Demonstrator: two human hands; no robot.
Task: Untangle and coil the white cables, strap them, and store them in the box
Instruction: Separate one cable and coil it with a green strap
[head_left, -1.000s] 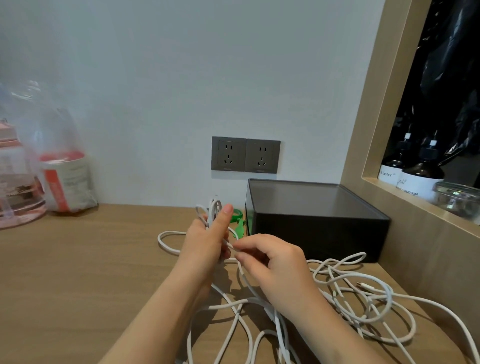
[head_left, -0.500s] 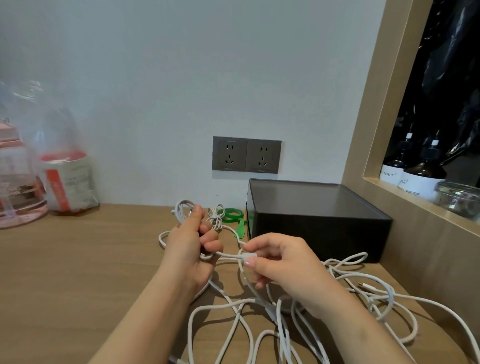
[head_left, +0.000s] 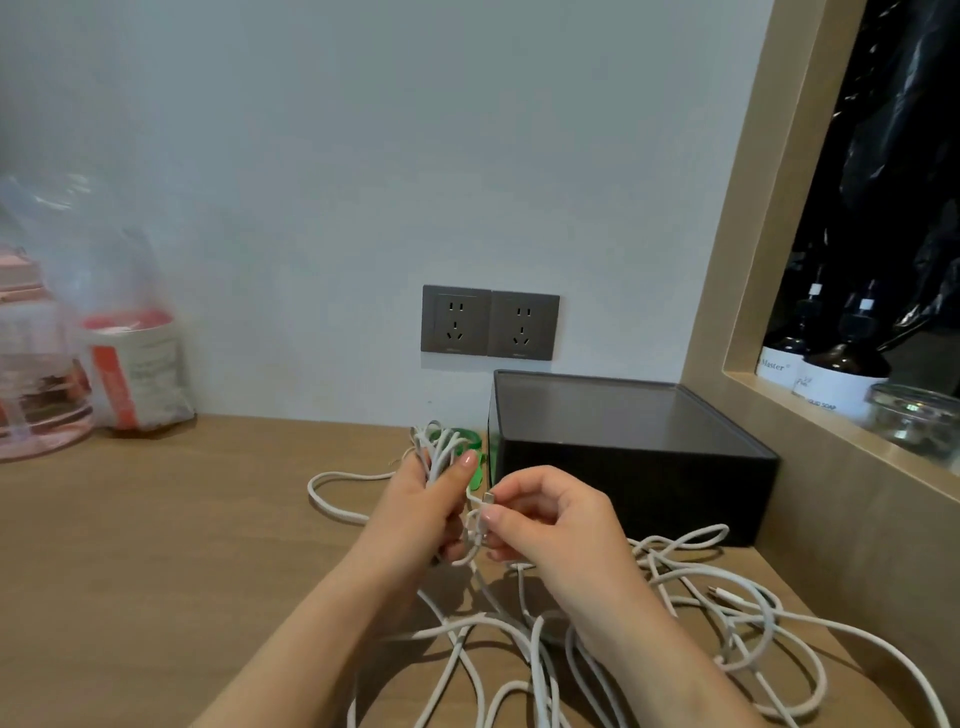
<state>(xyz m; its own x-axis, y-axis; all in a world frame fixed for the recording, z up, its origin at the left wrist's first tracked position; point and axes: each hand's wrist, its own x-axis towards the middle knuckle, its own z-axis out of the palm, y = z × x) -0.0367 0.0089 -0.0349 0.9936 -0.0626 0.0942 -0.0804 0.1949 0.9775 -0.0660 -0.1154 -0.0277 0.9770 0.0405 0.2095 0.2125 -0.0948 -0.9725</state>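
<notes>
Tangled white cables (head_left: 717, 613) sprawl over the wooden desk in front of me. My left hand (head_left: 421, 506) grips a small bundle of white cable loops (head_left: 439, 447) that stick up above its fingers. Right beside it, my right hand (head_left: 550, 519) pinches a white cable end with a connector (head_left: 485, 506) between thumb and fingers. A black box (head_left: 634, 457) with a dark closed top stands just behind my right hand against the wall. Green straps (head_left: 470, 441) lie between the loops and the box, mostly hidden.
Two grey wall sockets (head_left: 491, 322) sit above the box. A clear plastic bag with a red-and-white pack (head_left: 135, 369) and a pink container (head_left: 31, 374) stand at the far left. A wooden shelf frame (head_left: 748, 291) with dark bottles (head_left: 836, 364) borders the right.
My left hand has turned upright with the loops gathered in its grip. My right hand has come closer to it, lifting the connector end.
</notes>
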